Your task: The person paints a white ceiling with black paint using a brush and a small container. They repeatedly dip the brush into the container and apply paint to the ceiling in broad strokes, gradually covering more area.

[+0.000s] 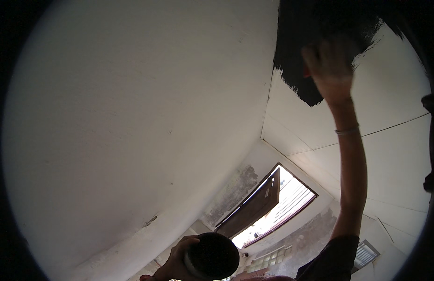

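Curled, at the right hand (329,63), around a red object (307,71), mostly hidden and lost in blur. Wrapped, at the left hand (177,257), around the side of a round container (213,255), far below and left of the right fingers, with a dark round face in view. Raised high on the right along a bare forearm (353,182), nearly straight, from a dark sleeve (331,257) past a thin wristband (347,130). Overlapping, behind the right fingers, with a black patch (292,51), ragged along the lower and right edges; impossible to tell contact. Bordered just left of those fingers by a corner line (269,96), with broad room beyond along a pale surface (132,93). Spread below and right of them, a panelled surface (315,122) crossed by a dark seam (397,125). Farther down, just above the left fingers and rightward, a bright barred opening (292,199) beside a dark shutter (254,206).
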Demonstrator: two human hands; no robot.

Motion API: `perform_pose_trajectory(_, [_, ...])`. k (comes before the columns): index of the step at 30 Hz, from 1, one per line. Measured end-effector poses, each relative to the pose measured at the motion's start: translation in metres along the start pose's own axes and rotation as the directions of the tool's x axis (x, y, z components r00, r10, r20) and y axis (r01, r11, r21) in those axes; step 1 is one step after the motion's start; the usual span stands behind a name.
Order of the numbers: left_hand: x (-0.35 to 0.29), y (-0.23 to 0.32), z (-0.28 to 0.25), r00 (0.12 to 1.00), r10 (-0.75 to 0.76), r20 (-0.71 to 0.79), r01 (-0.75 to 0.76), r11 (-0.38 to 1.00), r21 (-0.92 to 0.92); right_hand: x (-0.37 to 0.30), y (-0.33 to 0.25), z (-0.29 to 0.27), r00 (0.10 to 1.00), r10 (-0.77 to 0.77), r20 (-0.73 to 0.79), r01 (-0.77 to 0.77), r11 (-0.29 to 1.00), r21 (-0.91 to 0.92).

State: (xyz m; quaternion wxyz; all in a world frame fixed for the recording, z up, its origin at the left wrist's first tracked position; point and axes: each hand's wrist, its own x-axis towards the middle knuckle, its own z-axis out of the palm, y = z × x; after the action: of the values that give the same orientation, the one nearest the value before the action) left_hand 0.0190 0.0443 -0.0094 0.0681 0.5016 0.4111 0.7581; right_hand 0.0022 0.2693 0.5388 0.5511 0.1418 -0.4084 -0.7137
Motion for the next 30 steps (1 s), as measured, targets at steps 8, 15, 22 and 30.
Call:
perform_pose_trajectory(8, [-0.001, 0.026, -0.014, 0.997, 0.042, -0.061, -0.036, 0.994, 0.102, -0.098, -0.108, 0.029, 0.869, -0.311, 0.385, 0.246, 0.947, 0.208])
perform_pose_trajectory(15, [0.002, 0.016, -0.018, 0.999, 0.016, -0.044, -0.014, 0.998, 0.058, -0.003, -0.026, 0.028, 0.939, 0.135, 0.316, -0.275, 0.848, 0.454])
perform_pose_trajectory(22, [-0.002, 0.005, -0.018, 0.999, 0.003, -0.033, -0.002, 0.999, 0.034, 0.054, 0.013, -0.012, 0.961, 0.149, -0.234, -0.095, 0.969, 0.229])
perform_pose_trajectory(30, [-0.002, 0.016, -0.022, 0.999, 0.007, -0.041, -0.001, 0.989, 0.148, 0.002, -0.077, 0.044, 0.812, 0.493, -0.311, -0.307, 0.815, 0.491])
